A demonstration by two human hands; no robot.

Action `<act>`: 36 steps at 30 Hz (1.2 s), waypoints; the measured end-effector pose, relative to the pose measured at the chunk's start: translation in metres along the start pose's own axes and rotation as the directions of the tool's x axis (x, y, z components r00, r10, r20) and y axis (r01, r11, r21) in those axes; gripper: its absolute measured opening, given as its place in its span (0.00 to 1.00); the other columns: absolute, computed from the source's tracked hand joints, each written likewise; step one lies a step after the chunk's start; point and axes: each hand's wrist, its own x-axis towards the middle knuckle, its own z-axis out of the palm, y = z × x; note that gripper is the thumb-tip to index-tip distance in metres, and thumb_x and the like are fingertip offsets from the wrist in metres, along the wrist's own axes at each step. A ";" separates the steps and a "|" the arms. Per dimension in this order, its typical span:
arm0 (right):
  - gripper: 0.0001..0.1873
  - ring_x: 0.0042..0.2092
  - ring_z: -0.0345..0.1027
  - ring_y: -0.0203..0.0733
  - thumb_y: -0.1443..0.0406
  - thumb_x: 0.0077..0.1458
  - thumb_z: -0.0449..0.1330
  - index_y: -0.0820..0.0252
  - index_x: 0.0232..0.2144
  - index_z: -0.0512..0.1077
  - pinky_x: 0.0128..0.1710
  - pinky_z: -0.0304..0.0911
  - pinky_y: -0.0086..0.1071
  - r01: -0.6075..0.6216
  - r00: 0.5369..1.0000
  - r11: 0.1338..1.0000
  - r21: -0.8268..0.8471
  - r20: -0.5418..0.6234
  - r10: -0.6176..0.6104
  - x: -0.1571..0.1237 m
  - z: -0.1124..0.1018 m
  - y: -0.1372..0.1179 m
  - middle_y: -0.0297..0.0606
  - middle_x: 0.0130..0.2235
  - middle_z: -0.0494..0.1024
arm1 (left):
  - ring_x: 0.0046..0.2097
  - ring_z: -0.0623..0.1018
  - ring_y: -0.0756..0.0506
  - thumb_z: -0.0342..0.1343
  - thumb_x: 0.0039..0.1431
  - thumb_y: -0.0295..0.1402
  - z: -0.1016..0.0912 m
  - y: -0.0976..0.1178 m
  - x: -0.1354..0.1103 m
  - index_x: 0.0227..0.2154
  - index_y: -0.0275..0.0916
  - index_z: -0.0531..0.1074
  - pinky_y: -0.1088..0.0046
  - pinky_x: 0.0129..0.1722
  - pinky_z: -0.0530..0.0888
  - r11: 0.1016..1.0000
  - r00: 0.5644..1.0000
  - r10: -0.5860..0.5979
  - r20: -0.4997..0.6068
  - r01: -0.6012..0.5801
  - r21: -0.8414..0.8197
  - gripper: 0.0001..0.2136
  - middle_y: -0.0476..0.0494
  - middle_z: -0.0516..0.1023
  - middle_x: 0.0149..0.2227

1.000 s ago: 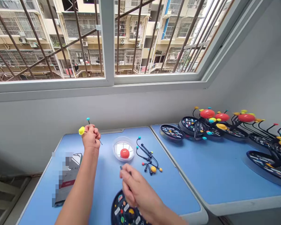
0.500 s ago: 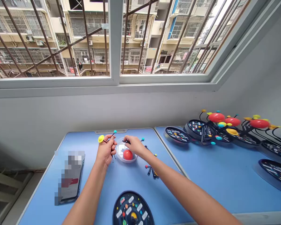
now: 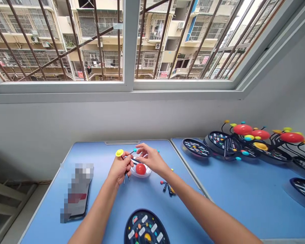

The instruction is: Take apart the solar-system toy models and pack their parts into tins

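Observation:
My left hand (image 3: 121,166) is closed around thin black rods tipped with a yellow ball (image 3: 119,153) and a small teal ball (image 3: 135,150). My right hand (image 3: 152,159) reaches over a clear round dish (image 3: 143,173) that holds a red ball (image 3: 140,168). Its fingertips pinch a black rod piece beside the left hand's rods. A black round base printed with planets (image 3: 146,228) lies near the table's front edge. Loose black rods with small coloured balls (image 3: 167,187) lie to the right of the dish, partly hidden by my right forearm.
A phone (image 3: 76,196) lies on the left of the blue table (image 3: 112,210). The adjoining blue table (image 3: 244,189) on the right carries several black bases and assembled planet models (image 3: 244,137) along the wall. A barred window runs above the grey wall.
My right hand went from the black base up to the dish and now meets the left hand's rods. My left hand moved right toward the dish. The camera view shifted slightly.

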 end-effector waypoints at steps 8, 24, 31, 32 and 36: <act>0.04 0.24 0.61 0.32 0.65 0.51 0.54 0.58 0.30 0.68 0.26 0.59 0.28 0.037 0.997 0.970 0.242 0.058 -0.052 -0.020 -0.016 -0.020 0.28 0.23 0.68 | 0.13 0.56 0.56 0.59 0.44 0.36 0.012 0.012 -0.015 0.28 0.36 0.69 0.82 0.08 0.55 0.976 0.999 0.031 0.028 -0.036 0.213 0.10 0.57 0.63 0.12; 0.06 0.24 0.62 0.32 0.64 0.45 0.56 0.59 0.28 0.64 0.25 0.60 0.29 -0.055 0.979 0.892 0.448 -0.150 0.136 -0.027 -0.039 -0.007 0.30 0.23 0.69 | 0.14 0.48 0.59 0.56 0.47 0.33 -0.003 0.028 -0.007 0.19 0.37 0.64 0.82 0.13 0.45 0.979 0.982 0.038 -0.183 0.001 0.206 0.09 0.60 0.53 0.11; 0.07 0.21 0.52 0.27 0.64 0.48 0.57 0.58 0.27 0.61 0.19 0.52 0.23 -0.160 0.983 0.805 0.572 0.167 0.077 -0.024 -0.035 -0.027 0.25 0.25 0.62 | 0.13 0.48 0.59 0.55 0.50 0.32 0.010 0.021 -0.006 0.19 0.36 0.65 0.83 0.12 0.45 0.959 0.992 -0.030 -0.124 0.064 0.277 0.09 0.60 0.53 0.10; 0.07 0.20 0.50 0.26 0.62 0.49 0.57 0.57 0.29 0.61 0.18 0.49 0.23 -0.161 0.980 0.824 0.543 0.187 0.067 -0.022 -0.033 -0.030 0.24 0.24 0.60 | 0.13 0.49 0.59 0.55 0.50 0.32 0.012 0.019 -0.006 0.19 0.36 0.65 0.83 0.11 0.46 0.955 0.993 -0.031 -0.118 0.064 0.289 0.09 0.60 0.54 0.10; 0.08 0.22 0.51 0.29 0.60 0.51 0.57 0.55 0.32 0.64 0.17 0.46 0.22 -0.083 0.981 0.938 0.337 0.193 0.018 -0.012 -0.023 -0.033 0.24 0.21 0.59 | 0.12 0.54 0.58 0.55 0.52 0.34 0.016 0.014 -0.008 0.19 0.36 0.64 0.82 0.10 0.51 0.945 0.997 -0.043 -0.060 0.060 0.322 0.11 0.56 0.61 0.11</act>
